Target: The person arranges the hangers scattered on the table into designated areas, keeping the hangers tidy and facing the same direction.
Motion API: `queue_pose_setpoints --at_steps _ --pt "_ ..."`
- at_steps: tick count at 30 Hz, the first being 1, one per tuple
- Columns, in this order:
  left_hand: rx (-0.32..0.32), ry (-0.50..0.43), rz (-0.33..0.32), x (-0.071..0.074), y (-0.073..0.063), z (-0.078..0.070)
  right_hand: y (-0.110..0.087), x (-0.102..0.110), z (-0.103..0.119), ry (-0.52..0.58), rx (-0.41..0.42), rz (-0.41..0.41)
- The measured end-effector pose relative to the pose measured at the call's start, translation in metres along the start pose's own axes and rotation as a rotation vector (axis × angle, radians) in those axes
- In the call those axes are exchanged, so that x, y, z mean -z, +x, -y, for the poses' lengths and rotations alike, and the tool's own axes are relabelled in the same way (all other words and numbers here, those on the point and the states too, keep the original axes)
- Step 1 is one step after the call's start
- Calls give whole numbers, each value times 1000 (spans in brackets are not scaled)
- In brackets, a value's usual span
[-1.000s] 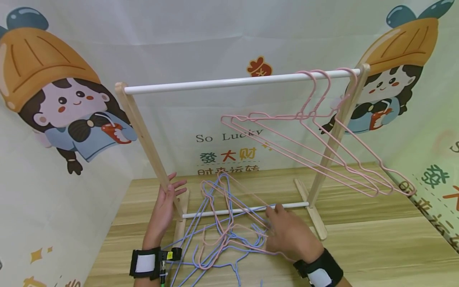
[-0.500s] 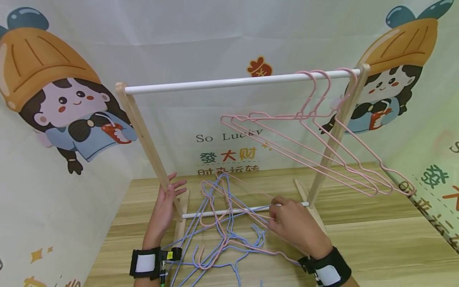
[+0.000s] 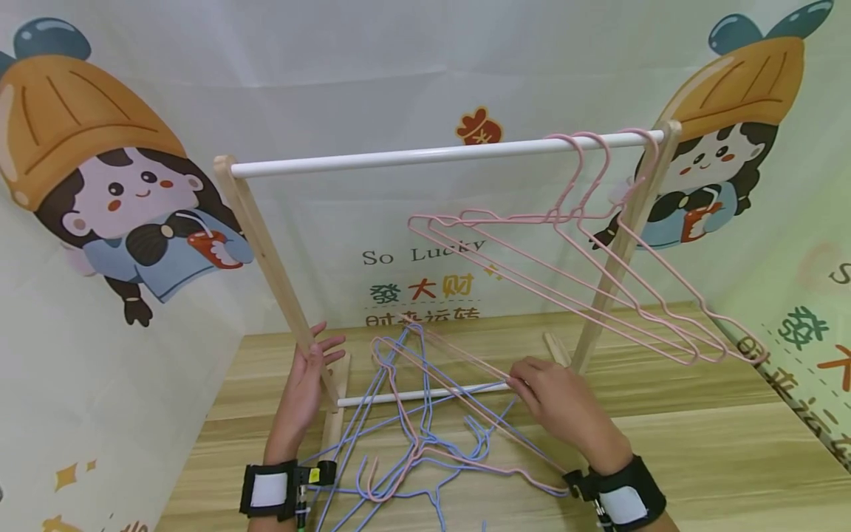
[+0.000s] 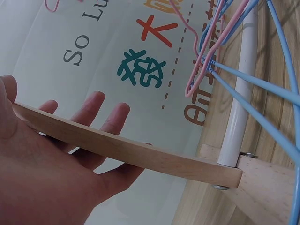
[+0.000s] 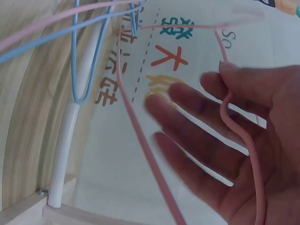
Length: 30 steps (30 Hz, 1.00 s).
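My right hand (image 3: 561,403) pinches a pink clothes hanger (image 5: 255,164) between thumb and index finger near one shoulder of its frame. The other fingers are loosely extended, and part of the hanger overlaps the pile in the head view. My left hand (image 3: 308,380) rests against the left wooden post (image 3: 266,255) of a small clothes rack, thumb in front, its fairly straight fingers (image 4: 89,105) reaching behind. Between the hands lies a tangled pile of blue hangers (image 4: 265,79), with another pink hanger (image 3: 512,471) on it.
Three pink hangers (image 3: 565,188) hang at the right end of the rack's white top bar (image 3: 399,157). A lower white bar (image 3: 379,397) runs behind the pile. The wood-grain table (image 3: 698,443) meets a printed backdrop (image 3: 332,96) at the back and sides.
My right hand has moved right and slightly away from me, drawing the pinched pink hanger out of the pile. The left hand has stayed at the post.
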State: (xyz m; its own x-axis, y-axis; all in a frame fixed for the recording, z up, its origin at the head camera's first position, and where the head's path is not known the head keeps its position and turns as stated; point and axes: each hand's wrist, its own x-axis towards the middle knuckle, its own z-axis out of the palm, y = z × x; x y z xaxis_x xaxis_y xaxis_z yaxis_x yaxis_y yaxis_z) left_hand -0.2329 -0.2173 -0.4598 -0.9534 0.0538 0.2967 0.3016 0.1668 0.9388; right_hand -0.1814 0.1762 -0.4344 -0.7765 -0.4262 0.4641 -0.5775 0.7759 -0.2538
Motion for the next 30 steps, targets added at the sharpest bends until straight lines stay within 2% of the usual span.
queue_pose_setpoints --at_steps 10,19,30 --pt "-2 -6 1 1 0 -1 1 4 -6 -59 -53 -115" --pt "-1 5 3 0 0 -1 0 2 -8 -128 -33 -223" --pt "-11 -12 -1 0 0 0 0 6 -8 -139 -2 -325"
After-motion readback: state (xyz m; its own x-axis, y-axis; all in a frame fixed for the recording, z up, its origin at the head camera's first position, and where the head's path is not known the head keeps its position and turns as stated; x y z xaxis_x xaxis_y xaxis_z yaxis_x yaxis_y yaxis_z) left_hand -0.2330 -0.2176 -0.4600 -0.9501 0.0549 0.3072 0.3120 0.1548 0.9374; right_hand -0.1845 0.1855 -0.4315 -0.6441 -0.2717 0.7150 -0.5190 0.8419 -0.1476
